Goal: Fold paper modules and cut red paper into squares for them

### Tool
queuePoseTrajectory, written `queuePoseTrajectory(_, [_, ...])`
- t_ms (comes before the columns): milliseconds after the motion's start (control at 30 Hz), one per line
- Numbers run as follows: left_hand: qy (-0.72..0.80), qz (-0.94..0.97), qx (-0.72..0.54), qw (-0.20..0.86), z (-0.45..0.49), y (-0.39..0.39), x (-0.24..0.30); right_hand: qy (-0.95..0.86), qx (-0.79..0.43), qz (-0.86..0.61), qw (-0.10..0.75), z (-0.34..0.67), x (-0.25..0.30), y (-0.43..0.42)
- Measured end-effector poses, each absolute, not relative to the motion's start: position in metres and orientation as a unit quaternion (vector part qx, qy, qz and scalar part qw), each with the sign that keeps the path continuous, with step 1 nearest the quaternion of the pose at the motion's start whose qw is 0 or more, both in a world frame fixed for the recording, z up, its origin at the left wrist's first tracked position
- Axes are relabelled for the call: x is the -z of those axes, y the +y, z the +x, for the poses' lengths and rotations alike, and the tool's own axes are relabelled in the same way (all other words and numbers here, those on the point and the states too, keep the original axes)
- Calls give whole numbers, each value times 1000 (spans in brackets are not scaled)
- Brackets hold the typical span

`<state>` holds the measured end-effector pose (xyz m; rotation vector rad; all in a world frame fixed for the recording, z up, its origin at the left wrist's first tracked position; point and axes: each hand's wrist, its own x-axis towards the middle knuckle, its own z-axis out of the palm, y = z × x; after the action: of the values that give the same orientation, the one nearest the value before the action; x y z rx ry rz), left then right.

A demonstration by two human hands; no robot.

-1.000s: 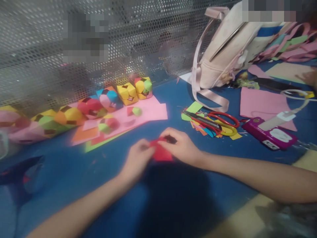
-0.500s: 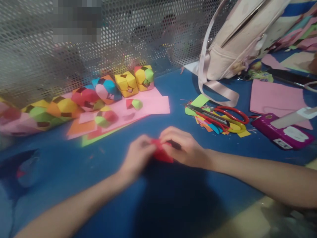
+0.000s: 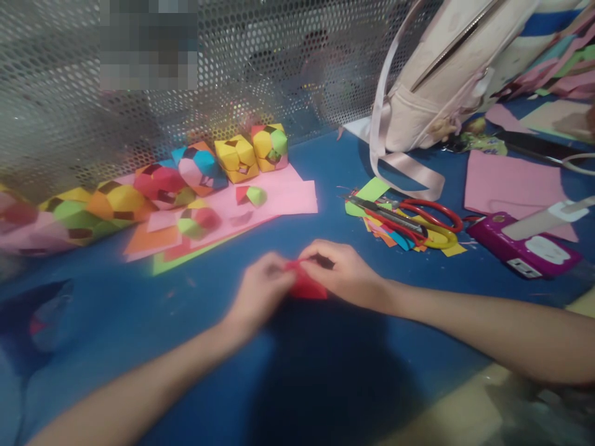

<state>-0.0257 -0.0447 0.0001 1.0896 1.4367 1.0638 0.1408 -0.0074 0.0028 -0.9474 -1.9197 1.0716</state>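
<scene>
One red paper [image 3: 310,286], pinched between the front and back edges of the blue bench [image 3: 134,316].
Paper balls [image 3: 160,184] line the back edge to your left; a pale bag [image 3: 430,99], contents hidden, tilts there to your right, with scissors [image 3: 444,212] on scraps [image 3: 394,234] nearer you. Your left hand [image 3: 261,288] and right hand [image 3: 348,272] pinch the red paper's far edge.
</scene>
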Motion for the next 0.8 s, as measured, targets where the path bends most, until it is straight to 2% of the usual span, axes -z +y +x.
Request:
queuePoseTrajectory(300, [593, 462, -422, 507, -27, -45, 1, -735, -434, -374, 363, 143, -6, -7])
queuePoseTrajectory(600, [588, 473, -404, 516, -30, -44, 4, -759, -388, -367, 373, 145, -6, -9])
queuePoseTrajectory(800, [594, 470, -398, 517, -30, -44, 3, -753, -398, -368, 372, 145, -8, -10])
